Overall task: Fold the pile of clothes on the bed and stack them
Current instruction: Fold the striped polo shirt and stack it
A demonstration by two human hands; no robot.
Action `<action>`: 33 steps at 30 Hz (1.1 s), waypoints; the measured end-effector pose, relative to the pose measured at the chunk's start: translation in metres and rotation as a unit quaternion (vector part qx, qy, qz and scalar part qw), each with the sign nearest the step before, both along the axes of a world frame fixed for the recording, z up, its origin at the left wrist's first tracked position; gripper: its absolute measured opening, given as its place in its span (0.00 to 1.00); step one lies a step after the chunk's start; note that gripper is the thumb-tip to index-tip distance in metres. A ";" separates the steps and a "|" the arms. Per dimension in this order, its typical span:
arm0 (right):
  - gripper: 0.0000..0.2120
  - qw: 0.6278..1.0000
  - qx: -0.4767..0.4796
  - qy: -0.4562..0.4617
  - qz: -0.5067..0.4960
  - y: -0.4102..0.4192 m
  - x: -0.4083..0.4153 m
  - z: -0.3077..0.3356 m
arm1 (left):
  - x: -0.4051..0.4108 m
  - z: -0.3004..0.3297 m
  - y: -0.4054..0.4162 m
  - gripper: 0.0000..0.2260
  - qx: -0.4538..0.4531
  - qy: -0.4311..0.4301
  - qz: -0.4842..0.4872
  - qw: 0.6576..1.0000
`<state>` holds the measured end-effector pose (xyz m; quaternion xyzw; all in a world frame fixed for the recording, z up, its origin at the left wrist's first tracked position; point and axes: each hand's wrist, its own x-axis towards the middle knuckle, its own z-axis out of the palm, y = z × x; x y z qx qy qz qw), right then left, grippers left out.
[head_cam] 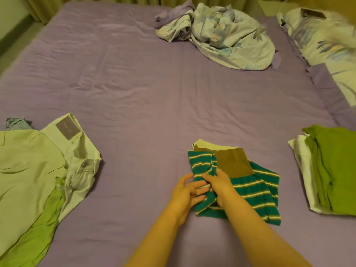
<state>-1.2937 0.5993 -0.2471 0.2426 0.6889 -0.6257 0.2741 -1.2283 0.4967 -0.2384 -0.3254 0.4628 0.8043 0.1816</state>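
We see the striped shirt (248, 186) lying on the bed (134, 93) at lower centre of the frame, partly folded, its long axis running from the upper left to the lower right, with a brown patch and a white edge at its top. Its left edge is bunched up directly under both hands, so neither has to reach. Our right hand (216, 185) crosses over the cloth and pinches that bunched edge, fingers curled into the fold. Our left hand (187, 191) sits just beside it at the shirt's left border, fingers loosely spread and touching the stripes, not clearly gripping. We judge the next fold runs rightward across the shirt. A folded stack (331, 170) waits at right; unfolded clothes (38, 162) lie at left.
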 end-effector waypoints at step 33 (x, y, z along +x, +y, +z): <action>0.12 0.991 0.059 -0.020 -0.115 0.204 -0.037 -0.057 | -0.067 -0.045 0.141 0.11 -0.122 -0.096 0.034 0.987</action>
